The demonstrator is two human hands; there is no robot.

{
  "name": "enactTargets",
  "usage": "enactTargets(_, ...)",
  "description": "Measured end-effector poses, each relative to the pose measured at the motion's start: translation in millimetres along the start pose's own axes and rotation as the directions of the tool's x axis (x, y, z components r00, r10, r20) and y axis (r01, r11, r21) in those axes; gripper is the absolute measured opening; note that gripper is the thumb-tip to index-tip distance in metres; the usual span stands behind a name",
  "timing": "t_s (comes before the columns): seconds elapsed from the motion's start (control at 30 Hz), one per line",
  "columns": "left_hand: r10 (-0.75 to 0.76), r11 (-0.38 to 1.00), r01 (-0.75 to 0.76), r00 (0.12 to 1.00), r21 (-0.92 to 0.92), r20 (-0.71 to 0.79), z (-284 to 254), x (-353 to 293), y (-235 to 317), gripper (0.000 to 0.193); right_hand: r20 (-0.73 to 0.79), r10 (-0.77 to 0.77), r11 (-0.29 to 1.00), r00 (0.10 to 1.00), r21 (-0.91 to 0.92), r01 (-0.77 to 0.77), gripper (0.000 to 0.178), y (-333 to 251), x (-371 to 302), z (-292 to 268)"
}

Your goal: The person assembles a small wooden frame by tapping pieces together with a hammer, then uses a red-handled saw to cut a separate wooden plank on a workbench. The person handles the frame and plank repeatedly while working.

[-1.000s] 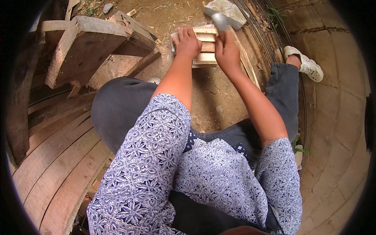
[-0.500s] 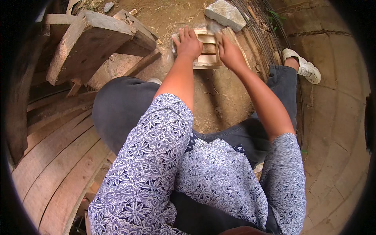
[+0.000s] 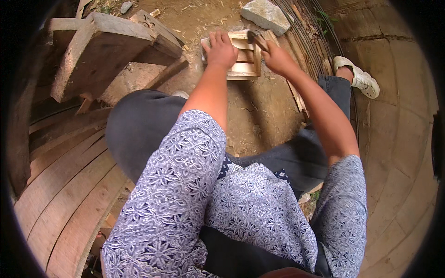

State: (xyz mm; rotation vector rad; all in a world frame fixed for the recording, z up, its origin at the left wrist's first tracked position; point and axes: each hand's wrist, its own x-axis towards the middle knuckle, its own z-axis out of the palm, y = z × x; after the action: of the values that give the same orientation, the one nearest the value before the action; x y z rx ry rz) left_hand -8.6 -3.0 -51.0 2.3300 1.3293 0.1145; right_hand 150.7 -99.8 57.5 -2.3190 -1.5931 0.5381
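A small slatted wooden frame [image 3: 245, 56] lies on the dirt ground in front of me, its pale strips running side to side. Across its left side rests my left hand [image 3: 221, 50], palm down with the fingers spread. My right hand [image 3: 277, 59] is closed around the wooden handle of a hammer [image 3: 259, 41]. The dark hammer head is above the frame's far right corner; I cannot tell whether it touches the wood. Whatever lies beneath my left palm is hidden.
A large grey stone [image 3: 264, 16] sits just beyond the frame. Thin rods [image 3: 308, 37] run along the right, beside a concrete-like surface [image 3: 394, 139]. Thick timber pieces [image 3: 106, 51] rise at the left, with long planks [image 3: 79, 199] below them. My legs are spread around the work area.
The hammer, blurred before, now shows plainly with its head over the frame's right corner. My right forearm has shifted slightly right, while my left hand stays on the frame.
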Motion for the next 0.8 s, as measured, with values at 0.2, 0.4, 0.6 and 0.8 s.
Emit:
enactTargets(0.2, -0.001, 1.000, 0.002, 0.998, 0.002, -0.066, 5.5, 0.7, -11.6, 0.067, -0.265, -0.058, 0.951, 0.963, 0.278, 0.134, 0.035, -73.6, 6.3, -57.8)
enactTargets(0.4, 0.022, 1.000, -0.022, 1.000, -0.012, 0.003, 2.3, -2.2, -0.9, 0.068, 0.160, -0.091, 0.969, 0.983, -0.214, 0.125, 0.033, -7.4, 30.1, -15.9)
enactTargets(0.6, 0.008, 1.000, -0.007, 0.998, 0.012, -0.058, 10.4, 2.5, -12.3, 0.068, -0.263, -0.237, 0.955, 0.935, 0.117, 0.274, 0.031, -76.8, 26.5, -48.9)
enactTargets(0.8, 0.032, 0.999, -0.032, 0.998, -0.009, -0.056, 10.3, 2.1, -9.5, 0.064, -0.026, -0.215, 0.973, 0.976, -0.092, 0.212, 0.029, -22.6, 32.3, -24.2)
